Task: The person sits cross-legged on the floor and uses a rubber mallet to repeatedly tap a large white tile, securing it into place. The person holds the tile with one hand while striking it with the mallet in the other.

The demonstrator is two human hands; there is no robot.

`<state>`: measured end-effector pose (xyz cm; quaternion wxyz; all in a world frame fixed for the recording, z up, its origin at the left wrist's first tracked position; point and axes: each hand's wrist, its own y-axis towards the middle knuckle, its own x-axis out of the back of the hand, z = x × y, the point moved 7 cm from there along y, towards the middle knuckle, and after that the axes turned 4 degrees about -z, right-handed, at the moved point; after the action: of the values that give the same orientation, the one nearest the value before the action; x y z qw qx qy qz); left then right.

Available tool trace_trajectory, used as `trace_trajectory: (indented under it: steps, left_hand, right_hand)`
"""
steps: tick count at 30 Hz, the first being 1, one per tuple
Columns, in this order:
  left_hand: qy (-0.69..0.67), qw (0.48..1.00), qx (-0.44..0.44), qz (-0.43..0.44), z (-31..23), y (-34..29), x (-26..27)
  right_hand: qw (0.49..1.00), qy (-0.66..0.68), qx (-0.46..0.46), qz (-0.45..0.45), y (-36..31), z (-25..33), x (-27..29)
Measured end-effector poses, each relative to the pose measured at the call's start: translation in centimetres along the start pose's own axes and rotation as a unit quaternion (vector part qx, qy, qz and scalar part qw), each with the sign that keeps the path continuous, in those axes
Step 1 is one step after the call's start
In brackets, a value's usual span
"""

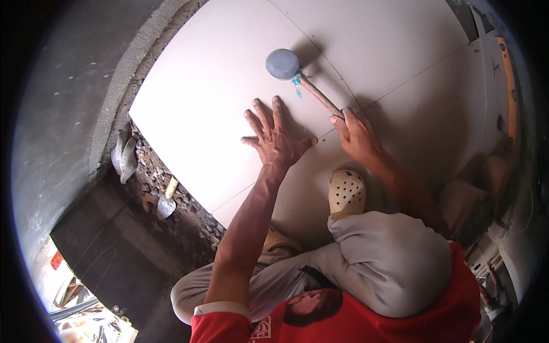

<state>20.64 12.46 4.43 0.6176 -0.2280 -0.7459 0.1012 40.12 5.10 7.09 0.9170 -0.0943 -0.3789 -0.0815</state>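
Note:
My right hand grips the wooden handle of a mallet with a round grey head. A scrap of blue string hangs where the handle meets the head. The head is over a large pale floor tile; whether it touches the tile I cannot tell. My left hand lies flat on the tiles with its fingers spread, just to the left of the mallet's handle. Thin dark joints run between this tile and its neighbours.
Along the tile's left edge runs a strip of rough mortar rubble with a trowel and a grey plastic bag. A grey wall rises at left. An orange spirit level stands at far right. My shoe rests on the tiles.

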Motion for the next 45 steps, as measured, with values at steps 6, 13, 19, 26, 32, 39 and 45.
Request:
trace_trajectory:
  steps: [6,13,19,26,32,39,45]
  left_hand:
    - [0.0,0.999,0.026,0.034,-0.5,-0.2,0.8]
    - [-0.002,1.0,0.012,0.017,-0.6,0.0,0.9]
    - [0.028,0.999,0.016,0.035,-0.6,0.0,0.2]
    - [0.053,0.998,-0.015,-0.009,-0.9,-0.1,0.5]
    - [0.054,0.998,-0.025,-0.015,-0.9,-0.6,0.6]
    - [0.038,0.999,0.004,0.01,-0.5,0.1,0.1]
    - [0.043,0.999,0.001,0.001,-1.1,-0.1,1.0]
  right_hand:
    - [0.997,0.059,0.034,-0.035,0.9,1.1,0.3]
    - [0.998,-0.059,-0.011,-0.012,-0.6,-3.4,-2.5]
    - [0.999,-0.011,-0.046,0.02,-1.4,-2.7,-2.4]
    - [0.997,0.064,-0.028,-0.017,-2.8,-1.2,-1.1]
    - [0.999,-0.019,-0.027,-0.023,-2.5,-3.3,-2.2]
    - [0.999,0.036,-0.024,-0.028,-2.8,-2.4,-1.6]
    - [0.999,0.021,-0.003,-0.028,-2.1,-2.1,-2.0]
